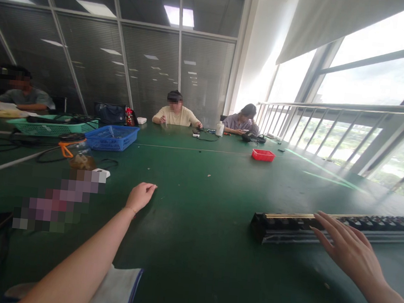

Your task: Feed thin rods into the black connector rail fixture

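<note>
My left hand (141,196) is over the green table left of the middle, fingers pressed together in a pinch. Whatever may be between the fingertips is too small to make out. To the right, a long black tray-like strip (287,229) lies across the table, with thin gold-coloured rods (285,215) along its top and a row of dark parts in it. My right hand (352,247) is at the near side of this strip, its fingers stretched out and apart over the rods. I cannot tell whether the fingertips touch them.
A small red basket (263,155) stands farther back. On the left are a blue basket (112,138), a green basket (52,126), an orange-handled jar (77,149) and cables. A white cloth-like item (117,291) lies under my left forearm. Several people sit at the far side.
</note>
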Tool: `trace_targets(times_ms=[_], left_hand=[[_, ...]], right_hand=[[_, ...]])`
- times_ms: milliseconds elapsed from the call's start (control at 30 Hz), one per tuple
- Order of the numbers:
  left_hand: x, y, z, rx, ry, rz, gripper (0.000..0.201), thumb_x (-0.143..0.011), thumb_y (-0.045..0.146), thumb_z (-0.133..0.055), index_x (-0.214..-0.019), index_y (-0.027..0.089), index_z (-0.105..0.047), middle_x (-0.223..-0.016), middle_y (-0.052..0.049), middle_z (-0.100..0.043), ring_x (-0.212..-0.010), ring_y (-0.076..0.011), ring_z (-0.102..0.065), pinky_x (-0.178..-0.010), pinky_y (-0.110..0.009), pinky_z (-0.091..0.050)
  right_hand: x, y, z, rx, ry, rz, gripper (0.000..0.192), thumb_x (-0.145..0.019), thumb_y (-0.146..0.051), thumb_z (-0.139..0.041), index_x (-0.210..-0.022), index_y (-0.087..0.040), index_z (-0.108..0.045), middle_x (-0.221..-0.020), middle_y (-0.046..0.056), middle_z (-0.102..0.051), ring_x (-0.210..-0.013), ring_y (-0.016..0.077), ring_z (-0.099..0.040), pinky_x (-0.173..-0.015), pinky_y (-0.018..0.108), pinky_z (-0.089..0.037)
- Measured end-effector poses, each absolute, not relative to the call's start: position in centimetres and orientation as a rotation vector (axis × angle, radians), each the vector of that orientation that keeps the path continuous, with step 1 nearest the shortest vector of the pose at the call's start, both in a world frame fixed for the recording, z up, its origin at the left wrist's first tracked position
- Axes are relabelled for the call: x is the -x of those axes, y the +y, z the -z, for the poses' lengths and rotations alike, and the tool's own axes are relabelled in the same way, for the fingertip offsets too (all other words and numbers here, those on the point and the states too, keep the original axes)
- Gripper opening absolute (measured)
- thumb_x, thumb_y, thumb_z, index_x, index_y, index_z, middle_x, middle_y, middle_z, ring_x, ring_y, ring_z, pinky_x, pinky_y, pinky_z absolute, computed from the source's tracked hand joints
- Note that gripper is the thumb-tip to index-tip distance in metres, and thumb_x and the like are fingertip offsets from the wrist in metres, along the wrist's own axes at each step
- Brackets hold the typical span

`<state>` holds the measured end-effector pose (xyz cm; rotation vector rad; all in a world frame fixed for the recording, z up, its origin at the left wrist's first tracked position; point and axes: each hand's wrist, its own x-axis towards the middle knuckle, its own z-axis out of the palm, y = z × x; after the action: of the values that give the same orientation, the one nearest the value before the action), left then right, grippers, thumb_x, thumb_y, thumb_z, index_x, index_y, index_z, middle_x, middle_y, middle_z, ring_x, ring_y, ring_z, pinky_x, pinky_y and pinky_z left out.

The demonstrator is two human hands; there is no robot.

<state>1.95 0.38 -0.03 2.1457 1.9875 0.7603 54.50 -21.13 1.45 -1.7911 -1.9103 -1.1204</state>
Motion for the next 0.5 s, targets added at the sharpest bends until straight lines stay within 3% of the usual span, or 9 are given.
trace_targets(times_ms=[133,200,333,500], left_hand=[[-2.0,0.3,0.0,-2.147,1.996,-0.755,0.036,-0.081,0.038,-0.036,-0.090,0.022,-0.067,-0.097,-0.004,-0.063,-0.083,-0.0181,-0.058,-0.069,-0.025,-0.043],[-2.0,0.3,0.0,-2.146,1.991,-0.763,0.036,-0.081,0.039,-0.036,-0.090,0.023,-0.067,-0.096,-0.004,-0.063,-0.083,-0.0181,-0.058,-0.068,-0.025,-0.043],[-2.0,0.2,0.0,-2.129,1.977,-0.781,0.037,-0.081,0.039,-0.036,-0.090,0.022,-0.067,-0.095,-0.004,-0.063,-0.082,-0.0182,-0.058,-0.069,-0.025,-0.043],[-2.0,0.3,0.2,-2.125,1.971,-0.794,0.037,-0.082,0.039,-0.035,-0.090,0.022,-0.067,-0.095,-0.005,-0.063,-0.082,-0.0185,-0.058,-0.070,-0.026,-0.043]], right_hand=[[-56.2,-21.3,-0.8,1.814,-2.052,1.026,0.054,-0.083,-0.055,-0.027,-0.102,-0.017,-0.059,-0.105,0.012,-0.059,-0.075,0.0223,-0.062,-0.061,0.032,-0.048],[-56.9,-20.7,-0.9,1.817,-2.133,0.882,0.058,-0.082,-0.059,-0.024,-0.094,-0.017,-0.063,-0.099,0.011,-0.061,-0.066,0.0191,-0.062,-0.056,0.029,-0.049],[-57.4,-19.2,-1.6,1.795,-2.199,0.698,0.065,-0.080,-0.065,-0.020,-0.075,-0.020,-0.067,-0.088,0.008,-0.062,-0.066,0.0172,-0.063,-0.055,0.025,-0.050],[-56.2,-18.6,-1.7,1.744,-2.141,0.765,0.067,-0.080,-0.066,-0.016,-0.070,-0.024,-0.067,-0.082,0.004,-0.062,-0.064,0.0136,-0.062,-0.048,0.019,-0.047]])
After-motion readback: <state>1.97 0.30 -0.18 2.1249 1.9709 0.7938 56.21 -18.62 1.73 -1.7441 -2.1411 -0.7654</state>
